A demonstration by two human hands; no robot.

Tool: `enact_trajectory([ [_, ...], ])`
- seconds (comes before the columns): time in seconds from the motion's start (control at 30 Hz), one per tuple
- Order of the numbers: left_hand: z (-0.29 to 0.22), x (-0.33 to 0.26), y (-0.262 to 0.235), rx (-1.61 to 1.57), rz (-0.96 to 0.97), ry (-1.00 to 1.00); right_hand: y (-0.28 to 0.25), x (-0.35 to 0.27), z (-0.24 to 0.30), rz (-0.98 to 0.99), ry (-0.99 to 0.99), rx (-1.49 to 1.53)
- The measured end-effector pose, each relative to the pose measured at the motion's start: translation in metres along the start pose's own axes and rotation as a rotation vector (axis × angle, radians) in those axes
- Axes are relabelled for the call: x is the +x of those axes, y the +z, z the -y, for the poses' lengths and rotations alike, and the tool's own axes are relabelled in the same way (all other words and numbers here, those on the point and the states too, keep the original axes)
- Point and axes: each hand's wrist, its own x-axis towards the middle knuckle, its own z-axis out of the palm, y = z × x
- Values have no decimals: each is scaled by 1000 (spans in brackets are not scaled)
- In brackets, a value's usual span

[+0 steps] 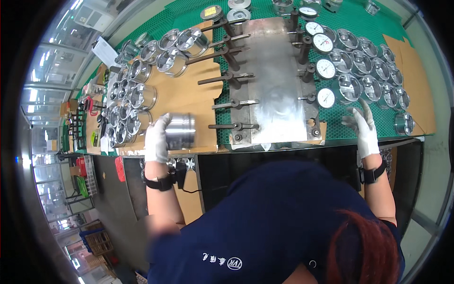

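The left hand, in a white knit cloth glove, grips a bright polished metal piston with a smooth, mirror-like skirt. The right hand wears the same matt cloth glove. Along the workbench's left edge, shiny metal pistons stand on matt brown cardboard. At the middle lies a dull grey steel gauge plate, smooth but smeared. Textured green rubber matting covers the far edge. The dial gauges have glossy faces.

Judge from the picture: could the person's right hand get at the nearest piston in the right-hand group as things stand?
Probably yes. The right hand, gloved and open, hovers just below the nearest piston, fingers pointing at it, with only bare green mat between them.
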Motion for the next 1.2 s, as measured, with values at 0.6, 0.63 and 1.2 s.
enact_trajectory([
  [0.6, -18, -62, 133, 341, 564, 503, 156, -15, 49, 429, -807, -829],
  [0.63, -16, -56, 142, 363, 545, 797, 159, -12, 48, 425, -841, -877],
  [1.2, -3, -20, 196, 383, 370, 1135, 112, -19, 14, 646, 337, -128],
])
